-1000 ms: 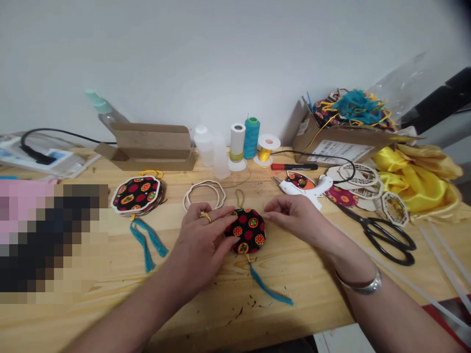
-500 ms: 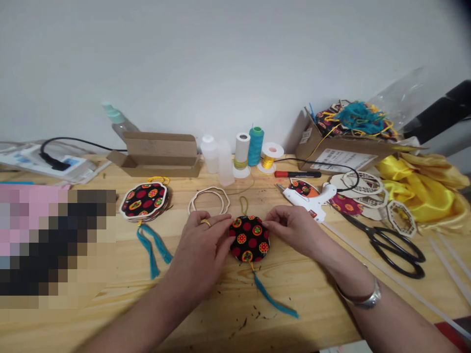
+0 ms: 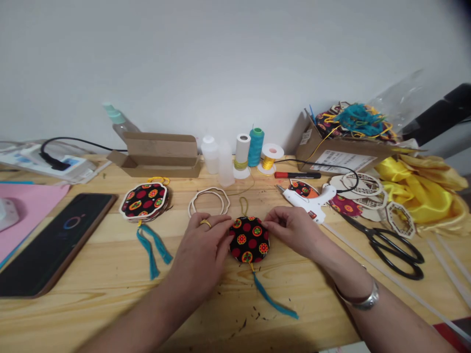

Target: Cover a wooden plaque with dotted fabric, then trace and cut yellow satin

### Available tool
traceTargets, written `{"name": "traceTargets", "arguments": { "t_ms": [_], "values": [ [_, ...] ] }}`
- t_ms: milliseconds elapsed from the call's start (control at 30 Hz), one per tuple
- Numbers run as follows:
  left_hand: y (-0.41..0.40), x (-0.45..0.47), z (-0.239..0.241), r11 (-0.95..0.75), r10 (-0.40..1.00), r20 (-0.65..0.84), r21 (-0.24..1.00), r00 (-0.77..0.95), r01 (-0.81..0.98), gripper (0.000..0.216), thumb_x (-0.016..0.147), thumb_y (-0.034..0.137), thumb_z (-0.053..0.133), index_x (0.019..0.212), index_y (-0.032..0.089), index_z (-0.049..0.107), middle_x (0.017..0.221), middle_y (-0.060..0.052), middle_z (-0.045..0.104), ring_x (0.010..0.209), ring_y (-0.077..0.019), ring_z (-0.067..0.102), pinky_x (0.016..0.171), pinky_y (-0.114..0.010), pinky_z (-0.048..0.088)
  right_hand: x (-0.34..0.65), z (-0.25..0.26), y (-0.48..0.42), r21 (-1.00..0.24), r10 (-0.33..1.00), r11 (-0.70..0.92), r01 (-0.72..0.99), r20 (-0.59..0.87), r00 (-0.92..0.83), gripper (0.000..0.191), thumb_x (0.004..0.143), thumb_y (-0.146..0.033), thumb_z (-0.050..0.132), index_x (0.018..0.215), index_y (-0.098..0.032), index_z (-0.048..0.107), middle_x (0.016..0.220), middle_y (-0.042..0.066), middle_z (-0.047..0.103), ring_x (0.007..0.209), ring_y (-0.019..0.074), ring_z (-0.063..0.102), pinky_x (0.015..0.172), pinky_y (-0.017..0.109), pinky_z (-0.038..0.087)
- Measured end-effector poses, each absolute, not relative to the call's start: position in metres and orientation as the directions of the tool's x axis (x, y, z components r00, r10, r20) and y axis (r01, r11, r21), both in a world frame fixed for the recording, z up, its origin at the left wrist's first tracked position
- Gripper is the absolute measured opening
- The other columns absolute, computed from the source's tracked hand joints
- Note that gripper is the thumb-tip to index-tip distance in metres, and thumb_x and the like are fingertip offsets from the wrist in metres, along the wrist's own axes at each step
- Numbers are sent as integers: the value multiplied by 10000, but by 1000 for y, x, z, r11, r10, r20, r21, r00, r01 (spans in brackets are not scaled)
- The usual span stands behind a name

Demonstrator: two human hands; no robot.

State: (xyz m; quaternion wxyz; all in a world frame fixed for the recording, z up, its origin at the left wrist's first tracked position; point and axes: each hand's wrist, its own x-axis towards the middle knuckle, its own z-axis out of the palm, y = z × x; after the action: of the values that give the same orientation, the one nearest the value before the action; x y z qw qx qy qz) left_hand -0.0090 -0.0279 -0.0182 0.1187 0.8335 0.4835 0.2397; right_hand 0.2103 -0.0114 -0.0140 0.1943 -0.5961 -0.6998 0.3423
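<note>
A round ornament (image 3: 250,239) covered in black fabric with red and yellow dots lies flat on the wooden table (image 3: 110,274). It has a yellow loop at its top and a teal tassel (image 3: 274,301) trailing toward me. My left hand (image 3: 200,255), with a gold ring, pinches the ornament's left edge. My right hand (image 3: 292,230), a silver bangle on its wrist, pinches the right edge. Both hands press it against the table.
A stack of finished ornaments (image 3: 144,200) with teal tassels and wooden rings (image 3: 208,201) lie to the left. A glue gun (image 3: 309,200), scissors (image 3: 393,247), thread spools (image 3: 255,146), cardboard boxes (image 3: 158,154) and yellow cloth (image 3: 423,189) lie behind and right. A phone (image 3: 51,242) lies far left.
The view shifted a little lower a second ago. Both hands stay on the ornament's edges, almost unmoved since half a second ago.
</note>
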Motion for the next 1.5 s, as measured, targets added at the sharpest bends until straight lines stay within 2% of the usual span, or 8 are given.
{"name": "traceTargets", "arguments": {
  "t_ms": [333, 633, 800, 1000, 1167, 1267, 1367, 1500],
  "values": [
    [-27, -11, -17, -496, 866, 290, 413, 407, 764, 279, 911, 168, 428, 1055, 128, 663, 1057, -90, 701, 955, -252, 538, 885, -462, 457, 210, -14, -13, -699, 972, 62, 713, -119, -201, 190, 848, -291, 548, 744, -177, 659, 655, 14, 665, 559, 121, 505, 517, 240, 342],
    [-28, -10, -19, -486, 874, 267, 446, 406, 752, 241, 889, 153, 476, 1026, 162, 674, 1032, -78, 688, 967, -249, 540, 873, -448, 481, 212, -12, -13, -690, 963, 43, 723, -163, -214, 176, 838, -284, 550, 762, -186, 675, 657, 13, 669, 563, 124, 514, 518, 246, 350],
    [-29, -10, -19, -478, 878, 236, 430, 415, 766, 193, 877, 177, 517, 971, 213, 681, 1032, -51, 684, 976, -251, 553, 870, -449, 480, 210, -12, -13, -675, 965, 85, 733, -126, -228, 201, 854, -270, 537, 734, -186, 675, 684, 23, 687, 589, 131, 538, 541, 249, 356],
    [-29, -9, -18, -450, 893, 211, 450, 398, 771, 182, 872, 187, 524, 957, 198, 684, 1029, -55, 683, 981, -251, 556, 881, -439, 472, 207, -12, -12, -668, 966, 87, 739, -125, -227, 195, 857, -260, 544, 722, -187, 663, 675, 21, 687, 580, 131, 541, 550, 251, 359],
    [-29, -9, -17, -494, 869, 263, 430, 419, 755, 207, 863, 184, 538, 1022, 187, 671, 1094, -68, 685, 1004, -253, 555, 926, -468, 418, 209, -16, -13, -688, 978, 106, 718, -57, -199, 166, 861, -271, 559, 748, -187, 647, 650, 6, 653, 563, 126, 520, 539, 250, 367],
    [-30, -9, -17, -582, 813, 306, 416, 495, 699, 257, 855, 219, 570, 1102, 214, 644, 1215, -59, 650, 1046, -258, 534, 972, -500, 353, 212, -14, -15, -729, 970, 205, 653, 63, -234, 133, 830, -299, 639, 905, -190, 649, 732, 11, 638, 635, 138, 544, 586, 258, 422],
    [-30, -9, -18, -629, 775, 288, 436, 562, 644, 323, 838, 267, 607, 1161, 248, 612, 1269, -35, 624, 1076, -266, 498, 981, -509, 328, 213, -11, -17, -717, 880, 432, 548, 201, -430, 239, 802, -253, 693, 1032, -208, 645, 968, 59, 628, 897, 185, 570, 792, 317, 472],
    [-30, -8, -20, -629, 769, 246, 457, 590, 629, 368, 841, 259, 598, 1209, 266, 584, 1286, -5, 615, 1099, -270, 458, 995, -513, 307, 214, -11, -18, -721, 780, 536, 440, 224, -585, 335, 797, -240, 706, 1122, -222, 625, 1104, 87, 584, 1033, 208, 537, 886, 354, 474]
  ]
}}
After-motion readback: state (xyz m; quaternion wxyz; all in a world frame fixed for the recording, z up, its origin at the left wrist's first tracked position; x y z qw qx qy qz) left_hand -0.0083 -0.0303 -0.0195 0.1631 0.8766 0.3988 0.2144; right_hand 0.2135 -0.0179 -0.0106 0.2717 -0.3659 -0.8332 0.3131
